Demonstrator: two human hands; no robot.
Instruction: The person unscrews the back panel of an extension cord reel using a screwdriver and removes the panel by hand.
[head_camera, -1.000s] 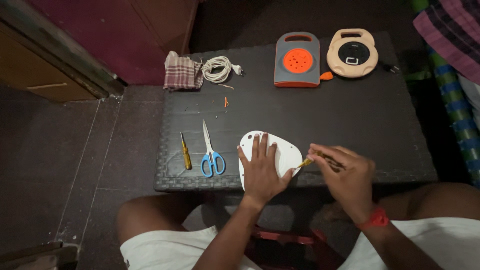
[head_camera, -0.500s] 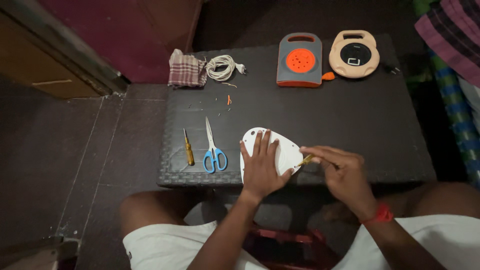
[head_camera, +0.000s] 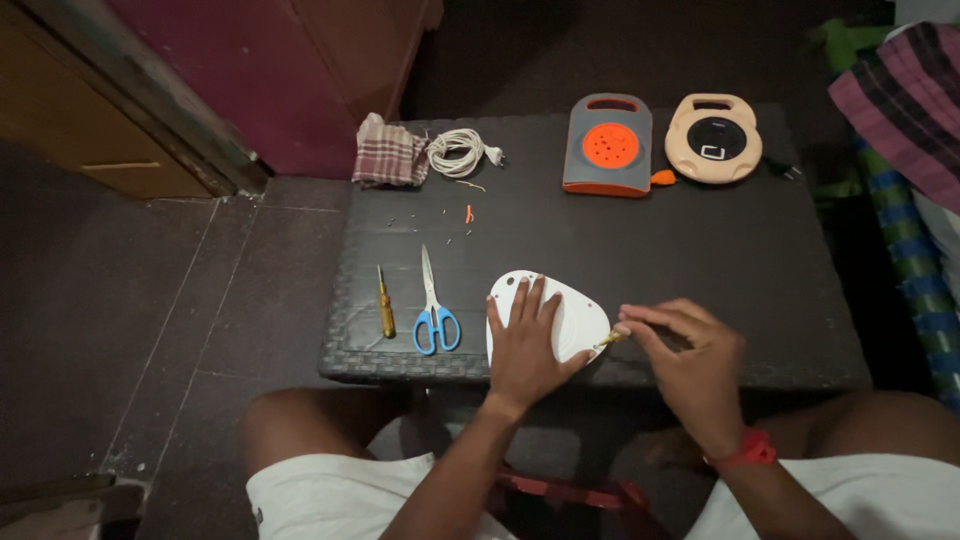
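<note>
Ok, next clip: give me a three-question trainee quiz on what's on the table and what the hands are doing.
1. True or false: the left hand lies flat on the white plastic cover.
2. What lies directly left of the blue-handled scissors? A) yellow-handled screwdriver B) coiled white cord C) checked cloth
3. Fill in: the right hand holds a small tool at the cover's ____ edge.

Key: 1 true; 2 A; 3 right.
</note>
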